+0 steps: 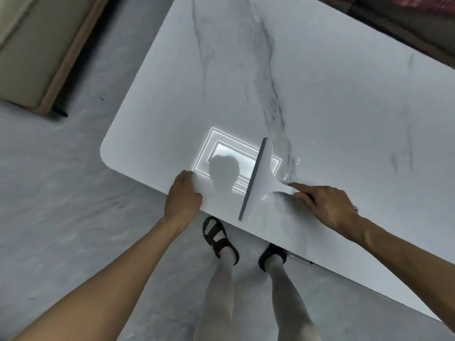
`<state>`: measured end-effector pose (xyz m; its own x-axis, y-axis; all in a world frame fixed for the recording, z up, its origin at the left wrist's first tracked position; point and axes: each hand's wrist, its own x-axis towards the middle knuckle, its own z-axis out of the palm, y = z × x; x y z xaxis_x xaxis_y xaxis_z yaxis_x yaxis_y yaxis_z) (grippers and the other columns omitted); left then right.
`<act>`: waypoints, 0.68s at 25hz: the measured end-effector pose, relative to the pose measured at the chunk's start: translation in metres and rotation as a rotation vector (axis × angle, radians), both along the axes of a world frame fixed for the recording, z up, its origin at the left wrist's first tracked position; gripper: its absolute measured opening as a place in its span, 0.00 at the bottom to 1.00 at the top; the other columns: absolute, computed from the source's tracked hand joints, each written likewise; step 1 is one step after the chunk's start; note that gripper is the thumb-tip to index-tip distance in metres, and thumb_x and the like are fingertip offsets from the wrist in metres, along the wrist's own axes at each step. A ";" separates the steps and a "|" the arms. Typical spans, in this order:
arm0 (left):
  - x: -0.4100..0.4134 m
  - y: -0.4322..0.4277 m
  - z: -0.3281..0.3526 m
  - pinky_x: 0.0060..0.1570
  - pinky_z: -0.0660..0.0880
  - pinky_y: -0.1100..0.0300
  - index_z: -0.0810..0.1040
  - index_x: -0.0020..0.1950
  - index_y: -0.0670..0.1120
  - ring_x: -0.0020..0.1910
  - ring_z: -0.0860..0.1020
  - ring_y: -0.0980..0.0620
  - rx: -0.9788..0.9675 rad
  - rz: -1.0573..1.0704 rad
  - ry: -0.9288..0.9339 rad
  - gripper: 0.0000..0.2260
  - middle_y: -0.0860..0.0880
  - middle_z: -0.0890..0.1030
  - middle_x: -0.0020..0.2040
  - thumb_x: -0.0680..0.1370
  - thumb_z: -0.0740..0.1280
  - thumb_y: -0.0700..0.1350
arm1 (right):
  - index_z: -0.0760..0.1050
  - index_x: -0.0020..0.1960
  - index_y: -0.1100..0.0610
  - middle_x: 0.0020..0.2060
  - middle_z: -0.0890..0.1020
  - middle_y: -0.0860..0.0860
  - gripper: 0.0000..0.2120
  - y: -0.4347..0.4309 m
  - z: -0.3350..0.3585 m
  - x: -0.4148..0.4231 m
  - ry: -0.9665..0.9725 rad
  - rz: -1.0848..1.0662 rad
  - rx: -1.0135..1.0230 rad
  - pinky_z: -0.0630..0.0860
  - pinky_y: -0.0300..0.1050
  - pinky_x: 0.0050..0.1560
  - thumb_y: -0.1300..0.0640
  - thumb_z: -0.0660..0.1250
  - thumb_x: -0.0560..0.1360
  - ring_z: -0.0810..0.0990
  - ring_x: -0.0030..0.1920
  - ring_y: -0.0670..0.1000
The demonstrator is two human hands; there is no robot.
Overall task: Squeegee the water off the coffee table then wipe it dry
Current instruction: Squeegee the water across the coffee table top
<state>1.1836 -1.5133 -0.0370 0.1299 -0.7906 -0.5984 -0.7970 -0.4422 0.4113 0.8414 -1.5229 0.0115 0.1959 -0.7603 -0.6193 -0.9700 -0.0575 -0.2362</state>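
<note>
A white marble coffee table with grey veins fills the upper right of the head view. A white squeegee with a grey rubber blade lies flat on it near the front edge, blade pointing left. My right hand grips its handle, index finger stretched along the top. My left hand rests on the table's front edge, left of the squeegee, fingers curled over the rim and holding nothing. Small water drops glint by the handle. A ceiling light and my head's shadow reflect in the glossy top.
A beige sofa with a wooden base stands at the upper left. A dark sofa runs along the table's far side, upper right. My sandalled feet stand on the grey floor close to the front edge.
</note>
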 end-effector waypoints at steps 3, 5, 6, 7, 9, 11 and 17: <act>-0.041 0.000 0.002 0.60 0.69 0.54 0.64 0.69 0.42 0.64 0.70 0.45 0.006 -0.097 0.014 0.22 0.44 0.70 0.66 0.75 0.60 0.36 | 0.65 0.66 0.29 0.53 0.84 0.43 0.18 0.021 0.018 -0.068 0.135 -0.120 0.008 0.75 0.48 0.48 0.36 0.47 0.80 0.81 0.52 0.54; -0.064 0.000 0.006 0.57 0.70 0.53 0.65 0.68 0.42 0.62 0.72 0.45 0.007 -0.136 -0.004 0.21 0.44 0.71 0.63 0.75 0.60 0.37 | 0.67 0.65 0.29 0.52 0.84 0.43 0.19 0.029 0.033 -0.094 0.176 -0.174 -0.039 0.73 0.47 0.44 0.34 0.46 0.78 0.81 0.51 0.54; -0.072 0.001 0.007 0.57 0.71 0.53 0.66 0.68 0.42 0.61 0.72 0.45 0.008 -0.129 -0.011 0.21 0.45 0.72 0.63 0.75 0.60 0.37 | 0.68 0.65 0.30 0.52 0.84 0.42 0.19 0.032 0.037 -0.098 0.173 -0.175 -0.064 0.72 0.46 0.43 0.34 0.46 0.78 0.82 0.51 0.53; -0.079 0.002 0.008 0.56 0.70 0.54 0.67 0.68 0.43 0.61 0.72 0.45 0.005 -0.109 -0.015 0.21 0.45 0.72 0.64 0.75 0.59 0.37 | 0.67 0.65 0.30 0.52 0.84 0.41 0.19 0.034 0.040 -0.096 0.145 -0.158 -0.076 0.72 0.46 0.43 0.35 0.47 0.78 0.82 0.51 0.52; -0.089 0.007 0.010 0.55 0.69 0.56 0.67 0.69 0.43 0.62 0.72 0.46 0.017 -0.057 -0.022 0.21 0.46 0.73 0.65 0.75 0.59 0.38 | 0.64 0.68 0.30 0.52 0.83 0.40 0.18 0.038 0.033 -0.070 0.019 -0.050 -0.067 0.72 0.45 0.43 0.37 0.47 0.80 0.81 0.52 0.50; -0.094 0.013 0.009 0.52 0.67 0.58 0.69 0.66 0.42 0.61 0.74 0.45 0.026 -0.037 -0.029 0.18 0.46 0.75 0.62 0.75 0.59 0.38 | 0.63 0.69 0.31 0.52 0.82 0.42 0.18 0.043 0.013 -0.025 -0.106 0.112 -0.021 0.69 0.45 0.42 0.39 0.48 0.81 0.80 0.52 0.50; -0.125 0.043 0.005 0.52 0.75 0.49 0.71 0.54 0.40 0.55 0.75 0.43 -0.025 -0.193 -0.137 0.10 0.43 0.74 0.55 0.75 0.56 0.34 | 0.64 0.70 0.35 0.54 0.82 0.47 0.19 0.068 -0.039 -0.012 -0.119 0.253 -0.010 0.70 0.47 0.44 0.41 0.47 0.82 0.80 0.53 0.54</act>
<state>1.0586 -1.4707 -0.0316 0.0531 -0.8231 -0.5654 -0.9150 -0.2669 0.3026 0.8292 -1.4546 -0.0271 0.4516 -0.6837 -0.5733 -0.8898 -0.2974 -0.3462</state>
